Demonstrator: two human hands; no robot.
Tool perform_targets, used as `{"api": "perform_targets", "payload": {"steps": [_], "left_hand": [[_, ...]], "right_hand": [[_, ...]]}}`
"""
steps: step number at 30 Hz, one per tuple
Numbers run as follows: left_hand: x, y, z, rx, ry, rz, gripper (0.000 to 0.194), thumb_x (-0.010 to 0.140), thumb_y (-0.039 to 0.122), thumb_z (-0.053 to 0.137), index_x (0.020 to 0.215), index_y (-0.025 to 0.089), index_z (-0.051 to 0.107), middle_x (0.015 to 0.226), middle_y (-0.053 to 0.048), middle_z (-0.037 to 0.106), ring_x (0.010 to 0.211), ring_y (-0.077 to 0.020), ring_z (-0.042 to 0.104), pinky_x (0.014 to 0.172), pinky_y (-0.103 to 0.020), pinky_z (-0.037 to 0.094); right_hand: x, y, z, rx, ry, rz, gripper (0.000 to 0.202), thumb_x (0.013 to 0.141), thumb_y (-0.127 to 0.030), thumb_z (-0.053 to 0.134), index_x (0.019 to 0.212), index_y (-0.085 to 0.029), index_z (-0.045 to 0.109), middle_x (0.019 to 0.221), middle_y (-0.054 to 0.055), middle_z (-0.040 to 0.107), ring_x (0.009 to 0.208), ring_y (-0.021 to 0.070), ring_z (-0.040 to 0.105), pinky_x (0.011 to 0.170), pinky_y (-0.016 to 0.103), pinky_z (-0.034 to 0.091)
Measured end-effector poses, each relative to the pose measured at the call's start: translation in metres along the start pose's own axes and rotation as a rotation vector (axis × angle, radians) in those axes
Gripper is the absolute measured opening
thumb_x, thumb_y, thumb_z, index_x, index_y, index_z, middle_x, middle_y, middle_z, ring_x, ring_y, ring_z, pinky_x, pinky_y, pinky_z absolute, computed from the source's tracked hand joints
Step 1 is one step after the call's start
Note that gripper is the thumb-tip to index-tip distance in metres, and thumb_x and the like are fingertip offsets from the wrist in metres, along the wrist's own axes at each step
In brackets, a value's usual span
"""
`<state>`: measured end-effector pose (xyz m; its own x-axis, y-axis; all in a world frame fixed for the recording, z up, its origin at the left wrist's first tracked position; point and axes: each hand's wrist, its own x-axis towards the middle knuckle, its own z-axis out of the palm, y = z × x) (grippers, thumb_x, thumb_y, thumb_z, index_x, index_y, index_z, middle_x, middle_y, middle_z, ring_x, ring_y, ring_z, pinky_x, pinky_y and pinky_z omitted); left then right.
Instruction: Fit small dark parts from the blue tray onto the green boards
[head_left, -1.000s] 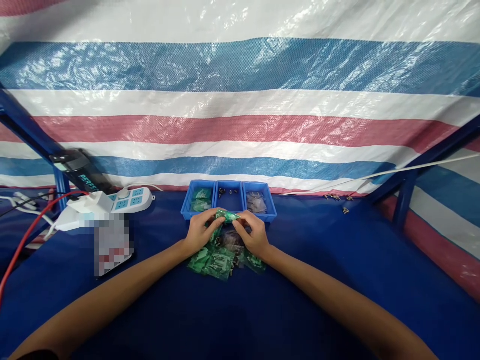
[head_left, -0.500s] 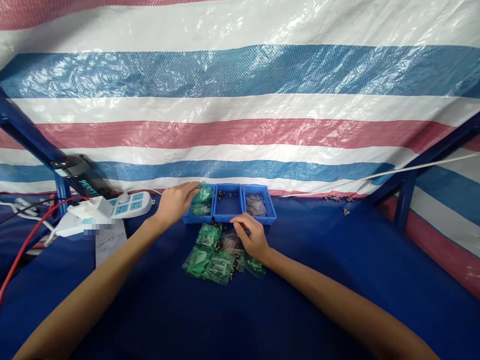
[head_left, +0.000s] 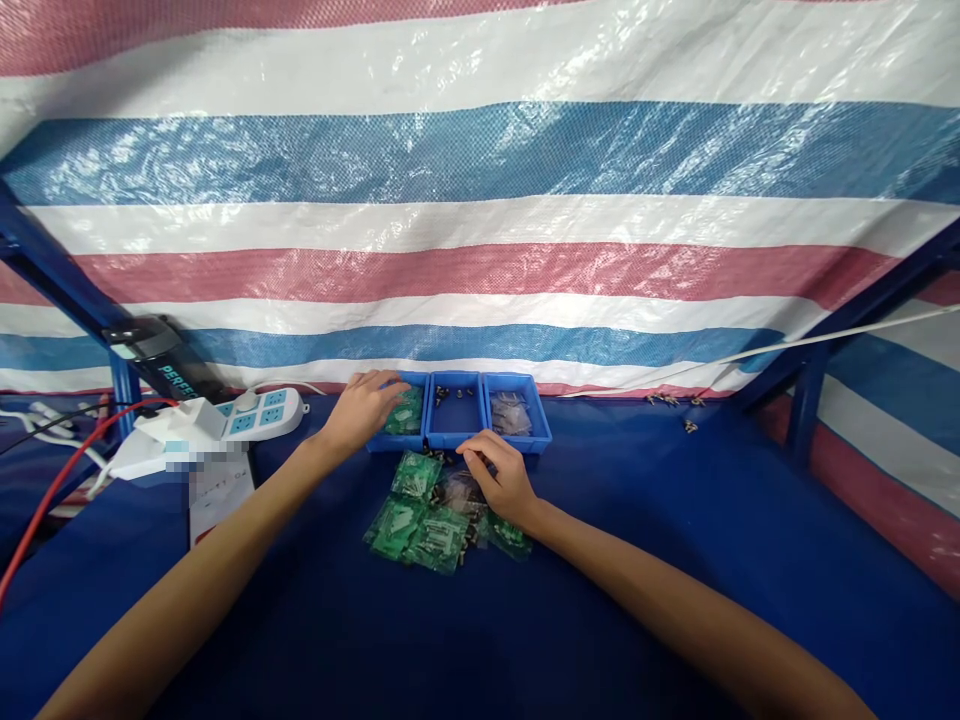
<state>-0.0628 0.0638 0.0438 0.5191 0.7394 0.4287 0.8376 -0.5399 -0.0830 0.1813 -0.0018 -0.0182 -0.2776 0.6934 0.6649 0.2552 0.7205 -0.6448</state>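
My left hand (head_left: 365, 408) is over the left blue bin (head_left: 396, 442), its fingertips at the green packets (head_left: 406, 412) inside; whether it grips one is unclear. My right hand (head_left: 504, 476) has thumb and forefinger pressed together above the near edge of the middle bin (head_left: 455, 440); anything between them is too small to make out. Below it lies a pile of green packets (head_left: 439, 537), a clear packet (head_left: 459, 488) and loose small metal parts. A few small metal parts sit in the middle bin. Clear packets (head_left: 512, 414) fill part of the right bin (head_left: 548, 440).
At the left are a white power strip (head_left: 271, 412), white adapters (head_left: 184, 425), a red cable (head_left: 56, 488), a dark bottle (head_left: 166, 358) and a paper (head_left: 221, 492). Small metal parts (head_left: 691, 427) lie at the back right. Blue frame posts (head_left: 806, 405) and a striped sheet (head_left: 480, 270) bound the table.
The green packet raised in my left hand has gone down into the left bin, and that hand has moved slightly right. My right hand has barely moved.
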Motion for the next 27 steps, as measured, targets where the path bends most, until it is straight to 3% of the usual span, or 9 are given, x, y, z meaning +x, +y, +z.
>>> {"api": "perform_targets", "payload": {"steps": [4,7,12,16,20,23,27], "left_hand": [[-0.002,-0.001,0.007,-0.073,-0.171,0.073,0.02,0.087,0.018,0.052,0.095,0.02,0.069,0.102,-0.006,0.067,0.094,-0.0224,0.06,0.086,-0.034,0.042],[-0.002,0.0,0.007,-0.105,-0.199,0.069,0.02,0.087,0.018,0.051,0.095,0.019,0.07,0.094,-0.006,0.069,0.09,-0.0212,0.062,0.085,-0.033,0.043],[-0.001,0.019,-0.017,-0.178,-0.117,0.065,0.02,0.09,0.025,0.049,0.088,0.017,0.068,0.087,-0.005,0.068,0.081,-0.0194,0.062,0.077,-0.029,0.045],[-0.006,0.045,-0.033,-0.264,-0.221,0.187,0.019,0.089,0.029,0.051,0.085,0.019,0.067,0.08,-0.003,0.067,0.072,-0.0161,0.062,0.062,-0.023,0.043],[-0.013,0.064,-0.019,-0.26,-0.272,0.219,0.014,0.087,0.025,0.055,0.093,0.021,0.067,0.079,-0.003,0.068,0.069,-0.0173,0.063,0.058,-0.023,0.043],[-0.019,0.073,0.001,-0.237,-0.229,0.18,0.019,0.087,0.022,0.053,0.102,0.02,0.065,0.08,-0.005,0.068,0.07,-0.0187,0.065,0.06,-0.024,0.045],[-0.023,0.081,0.017,-0.169,-0.246,0.182,0.019,0.088,0.021,0.051,0.099,0.018,0.065,0.075,-0.005,0.068,0.065,-0.0178,0.065,0.058,-0.023,0.045]], "right_hand": [[0.0,0.0,0.001,0.01,0.001,-0.001,0.02,0.094,-0.023,0.043,0.093,-0.017,0.062,0.076,0.004,0.055,0.06,0.0128,0.05,0.055,0.026,0.042],[0.001,-0.001,0.001,0.018,0.001,-0.009,0.02,0.094,-0.023,0.042,0.093,-0.017,0.062,0.076,0.005,0.055,0.061,0.0128,0.05,0.056,0.026,0.043],[0.001,-0.002,0.0,0.026,0.001,0.007,0.02,0.094,-0.024,0.043,0.093,-0.017,0.062,0.078,0.005,0.056,0.061,0.0127,0.05,0.056,0.026,0.043],[0.0,0.0,0.001,-0.004,0.015,0.019,0.02,0.093,-0.025,0.045,0.091,-0.017,0.063,0.074,0.004,0.056,0.056,0.0116,0.049,0.052,0.025,0.041],[-0.001,0.002,0.002,-0.062,0.027,0.032,0.019,0.092,-0.025,0.047,0.089,-0.017,0.064,0.067,0.003,0.055,0.053,0.0115,0.048,0.05,0.025,0.039],[-0.001,0.002,0.002,-0.09,0.048,0.033,0.019,0.092,-0.026,0.048,0.088,-0.017,0.065,0.066,0.002,0.056,0.054,0.0122,0.049,0.051,0.025,0.04],[-0.001,-0.001,0.0,-0.094,0.077,0.042,0.019,0.091,-0.025,0.048,0.089,-0.018,0.065,0.068,0.003,0.058,0.055,0.0125,0.05,0.052,0.026,0.041]]}}
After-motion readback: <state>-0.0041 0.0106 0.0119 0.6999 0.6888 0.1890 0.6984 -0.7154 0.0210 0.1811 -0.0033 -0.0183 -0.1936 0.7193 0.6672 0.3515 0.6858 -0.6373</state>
